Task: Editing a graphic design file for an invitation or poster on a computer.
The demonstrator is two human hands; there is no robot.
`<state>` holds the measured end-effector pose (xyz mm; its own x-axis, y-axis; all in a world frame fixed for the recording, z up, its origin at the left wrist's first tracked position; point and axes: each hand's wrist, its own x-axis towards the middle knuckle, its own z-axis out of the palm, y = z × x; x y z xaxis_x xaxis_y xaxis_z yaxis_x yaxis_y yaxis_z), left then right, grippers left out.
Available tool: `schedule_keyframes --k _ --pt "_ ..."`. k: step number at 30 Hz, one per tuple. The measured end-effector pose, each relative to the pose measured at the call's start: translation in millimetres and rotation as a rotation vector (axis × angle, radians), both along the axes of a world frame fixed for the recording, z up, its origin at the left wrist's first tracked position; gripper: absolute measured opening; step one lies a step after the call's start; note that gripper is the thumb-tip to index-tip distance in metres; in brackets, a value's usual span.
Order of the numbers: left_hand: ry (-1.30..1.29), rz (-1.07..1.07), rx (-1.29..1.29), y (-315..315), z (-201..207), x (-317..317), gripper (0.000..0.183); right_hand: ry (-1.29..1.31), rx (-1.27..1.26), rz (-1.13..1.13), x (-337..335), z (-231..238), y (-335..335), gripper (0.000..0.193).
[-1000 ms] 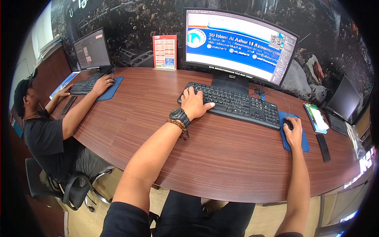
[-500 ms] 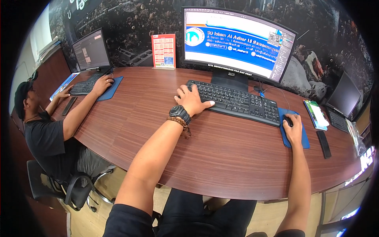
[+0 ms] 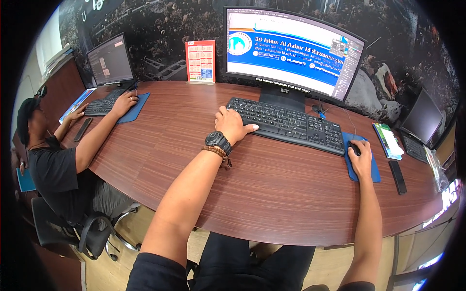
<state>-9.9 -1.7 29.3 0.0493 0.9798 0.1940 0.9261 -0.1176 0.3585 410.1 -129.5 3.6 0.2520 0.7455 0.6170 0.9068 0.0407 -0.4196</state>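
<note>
My left hand (image 3: 229,125) rests at the left end of a black keyboard (image 3: 286,121). Its fingers bend over the keyboard's corner and the thumb sticks out along the front edge, with nothing held. A black watch (image 3: 218,140) and brown beads circle that wrist. On a blue mouse pad (image 3: 373,169), my right hand (image 3: 361,157) curls over a black mouse (image 3: 355,150). Behind the keyboard stands a curved monitor (image 3: 291,53), showing a blue and white layout with a round emblem.
At the left, a person (image 3: 53,167) sits with hands on another keyboard (image 3: 103,105) and mouse pad (image 3: 138,107). A red-and-white calendar (image 3: 201,61) stands between the monitors. Right of my mouse pad lie a black phone (image 3: 397,177), a booklet (image 3: 387,140) and a laptop (image 3: 423,118).
My left hand has slid slightly left, and its fingers have drawn in from the keys. My right hand stays put. A teal object and a hand now show behind the seated person.
</note>
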Motion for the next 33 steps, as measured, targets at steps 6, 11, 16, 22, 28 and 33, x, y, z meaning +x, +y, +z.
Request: schedule_keyframes --k 6,11,16,22,28,33 --pt "0.008 -0.016 0.024 -0.8 1.6 0.7 0.099 -0.017 -0.016 0.012 4.9 -0.2 0.4 0.028" --pt "0.019 -0.007 0.036 1.6 -1.0 -0.5 0.099 0.007 -0.025 0.012 0.8 1.4 0.9 0.029" --pt "0.018 -0.012 0.035 1.7 -0.9 0.3 0.099 0.007 -0.023 0.002 2.1 0.6 0.8 0.030" --pt "0.022 -0.013 0.044 1.7 -2.2 0.3 0.099 0.012 -0.034 -0.012 -0.9 2.0 -0.4 0.030" --pt "0.013 -0.024 0.044 2.3 -2.7 -0.9 0.099 0.008 -0.033 -0.006 -0.8 3.4 -1.0 0.029" --pt "0.016 -0.023 0.038 1.6 -2.1 -0.5 0.099 0.003 -0.033 -0.006 0.4 1.6 -0.3 0.029"
